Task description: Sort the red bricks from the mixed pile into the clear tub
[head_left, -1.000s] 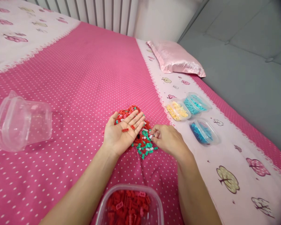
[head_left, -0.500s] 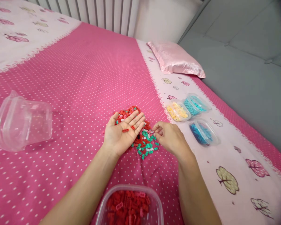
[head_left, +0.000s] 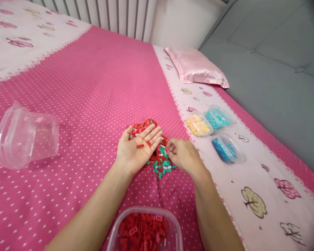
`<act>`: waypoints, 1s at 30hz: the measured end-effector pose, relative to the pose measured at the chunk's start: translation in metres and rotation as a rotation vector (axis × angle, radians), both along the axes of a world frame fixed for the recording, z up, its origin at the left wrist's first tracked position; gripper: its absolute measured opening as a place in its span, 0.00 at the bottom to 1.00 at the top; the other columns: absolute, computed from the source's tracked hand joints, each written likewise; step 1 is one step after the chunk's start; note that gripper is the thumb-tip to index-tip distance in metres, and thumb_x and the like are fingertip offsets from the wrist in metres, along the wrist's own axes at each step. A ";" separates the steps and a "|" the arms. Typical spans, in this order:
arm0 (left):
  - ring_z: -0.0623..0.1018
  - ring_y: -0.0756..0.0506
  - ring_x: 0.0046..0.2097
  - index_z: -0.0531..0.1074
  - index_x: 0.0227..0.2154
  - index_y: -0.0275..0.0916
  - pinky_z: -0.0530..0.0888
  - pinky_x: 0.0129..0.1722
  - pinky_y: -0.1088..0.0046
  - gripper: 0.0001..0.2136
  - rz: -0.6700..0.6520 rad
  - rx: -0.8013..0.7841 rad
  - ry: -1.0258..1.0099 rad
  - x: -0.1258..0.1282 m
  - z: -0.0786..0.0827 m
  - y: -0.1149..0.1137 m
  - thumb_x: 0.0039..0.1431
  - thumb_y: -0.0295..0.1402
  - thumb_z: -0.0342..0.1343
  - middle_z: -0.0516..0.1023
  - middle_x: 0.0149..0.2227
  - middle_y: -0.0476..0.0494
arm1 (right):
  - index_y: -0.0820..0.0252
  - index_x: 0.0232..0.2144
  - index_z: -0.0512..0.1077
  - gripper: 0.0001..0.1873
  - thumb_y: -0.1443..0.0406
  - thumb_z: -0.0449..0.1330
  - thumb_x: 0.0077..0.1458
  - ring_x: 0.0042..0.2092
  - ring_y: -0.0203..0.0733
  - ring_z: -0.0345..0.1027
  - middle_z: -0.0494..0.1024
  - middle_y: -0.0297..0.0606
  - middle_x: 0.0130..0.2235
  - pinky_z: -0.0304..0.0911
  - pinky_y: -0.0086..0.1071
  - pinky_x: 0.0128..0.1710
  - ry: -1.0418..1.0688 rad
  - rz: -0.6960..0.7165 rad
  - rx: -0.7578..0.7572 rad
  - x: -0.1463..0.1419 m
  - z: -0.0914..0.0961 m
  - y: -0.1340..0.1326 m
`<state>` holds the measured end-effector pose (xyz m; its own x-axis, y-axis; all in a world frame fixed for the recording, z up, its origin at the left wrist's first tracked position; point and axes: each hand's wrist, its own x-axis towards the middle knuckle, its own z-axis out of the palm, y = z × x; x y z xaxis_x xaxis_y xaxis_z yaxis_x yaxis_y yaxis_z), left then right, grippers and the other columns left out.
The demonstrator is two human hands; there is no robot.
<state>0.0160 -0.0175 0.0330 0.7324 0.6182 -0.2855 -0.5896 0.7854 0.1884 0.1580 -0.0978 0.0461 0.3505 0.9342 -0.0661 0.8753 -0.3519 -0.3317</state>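
Palm up, my left hand (head_left: 132,153) is spread flat over the pile, fingers stretched out. Two small red building bricks (head_left: 140,146) lie loose on it, one on the palm and one at the fingers. My right hand (head_left: 185,155) is closed in a pinch at the right edge of the pile, with a small pink building brick (head_left: 167,149) at its fingertips. Beneath and between the hands spreads the pile of bricks (head_left: 164,164), mostly red and green, with some white and pink. My left hand hides part of it.
Nearest me stands a clear tub (head_left: 178,223) of red and pink bricks. At right are small boxes of yellow bricks (head_left: 199,124), turquoise bricks (head_left: 214,118) and blue bricks (head_left: 225,149). A clear container (head_left: 43,136) lies at left. A pink pillow (head_left: 196,66) rests farther back.
My right hand has moved slightly left, toward my left hand, and a pink brick now shows in its pinch. My left hand and the bricks on it have stayed in place.
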 end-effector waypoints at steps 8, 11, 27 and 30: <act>0.68 0.37 0.57 0.60 0.56 0.24 0.69 0.53 0.64 0.30 0.003 -0.004 -0.008 0.000 0.001 -0.001 0.58 0.43 0.43 0.68 0.55 0.26 | 0.57 0.30 0.72 0.06 0.71 0.59 0.46 0.28 0.35 0.67 0.74 0.31 0.27 0.61 0.28 0.29 0.086 -0.001 0.184 0.008 0.006 -0.005; 0.69 0.37 0.56 0.60 0.56 0.24 0.69 0.52 0.63 0.30 0.006 -0.008 0.005 0.000 0.002 -0.001 0.58 0.43 0.43 0.68 0.55 0.26 | 0.58 0.30 0.72 0.06 0.71 0.59 0.46 0.28 0.34 0.67 0.75 0.31 0.27 0.63 0.28 0.31 0.162 0.038 0.359 0.004 0.011 -0.003; 0.69 0.38 0.56 0.57 0.58 0.25 0.71 0.50 0.65 0.29 0.009 -0.015 0.001 0.000 0.003 -0.002 0.58 0.41 0.43 0.67 0.55 0.25 | 0.60 0.42 0.72 0.14 0.70 0.52 0.53 0.38 0.40 0.72 0.78 0.40 0.40 0.66 0.35 0.41 0.164 -0.137 0.587 0.000 -0.003 0.009; 0.70 0.38 0.56 0.57 0.58 0.26 0.71 0.50 0.65 0.29 0.006 -0.009 0.003 0.000 0.003 -0.001 0.58 0.41 0.43 0.68 0.55 0.25 | 0.61 0.43 0.72 0.17 0.73 0.50 0.53 0.43 0.42 0.71 0.77 0.41 0.42 0.63 0.37 0.48 0.068 -0.147 0.440 0.007 -0.013 0.012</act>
